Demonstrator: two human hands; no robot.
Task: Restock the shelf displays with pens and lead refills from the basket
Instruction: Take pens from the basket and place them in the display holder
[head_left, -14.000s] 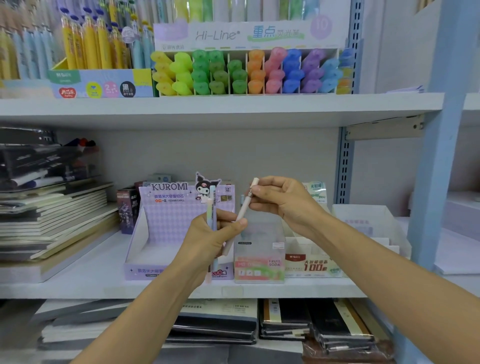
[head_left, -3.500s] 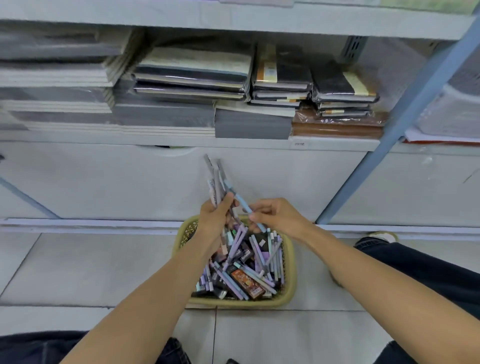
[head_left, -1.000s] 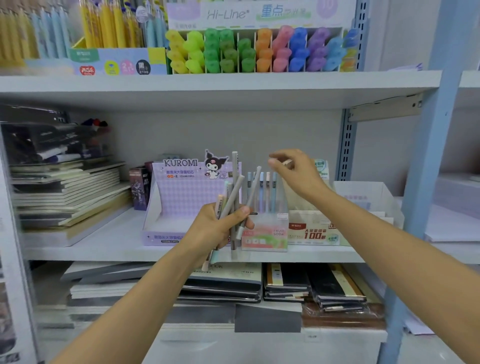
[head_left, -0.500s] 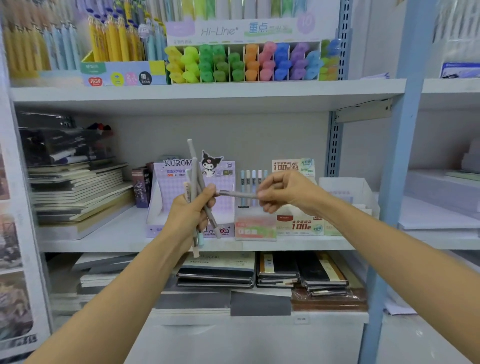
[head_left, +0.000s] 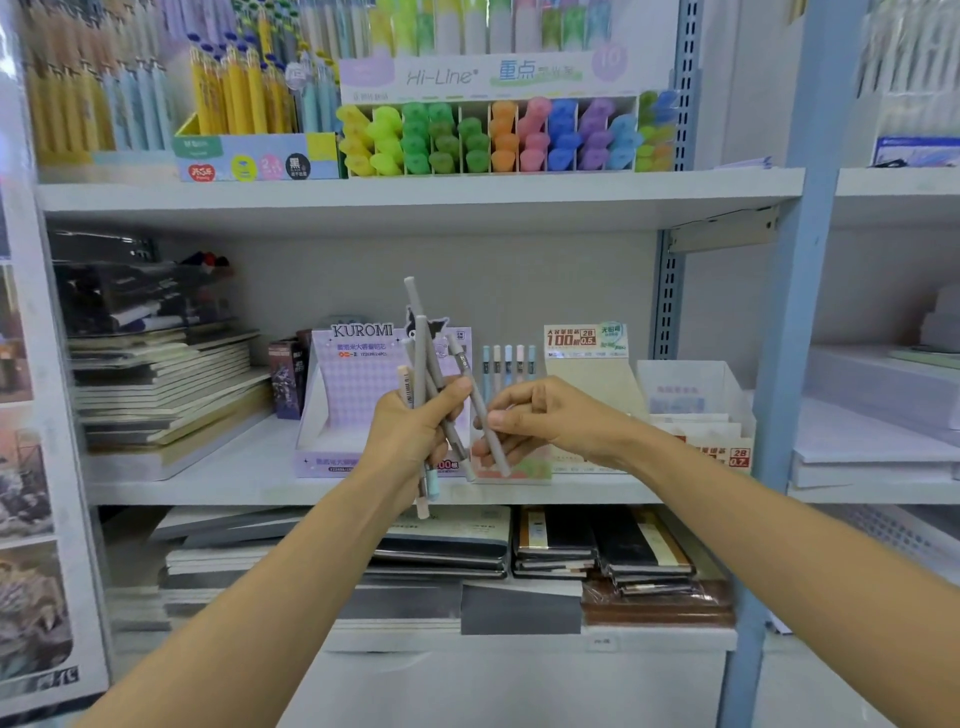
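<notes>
The right hand (head_left: 545, 421) has tipped its grey pen (head_left: 480, 410) from level to a steep slant, closing in beside the bundle of pens (head_left: 422, 358) in the left hand (head_left: 415, 431).

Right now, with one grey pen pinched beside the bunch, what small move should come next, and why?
Probably draw the grey pen rightward, clear of the bunch in the left hand. The right hand pinches it low down, but its upper end lies close against the left thumb. The clear stand behind, with a few upright pens, looks like where it goes.
</notes>
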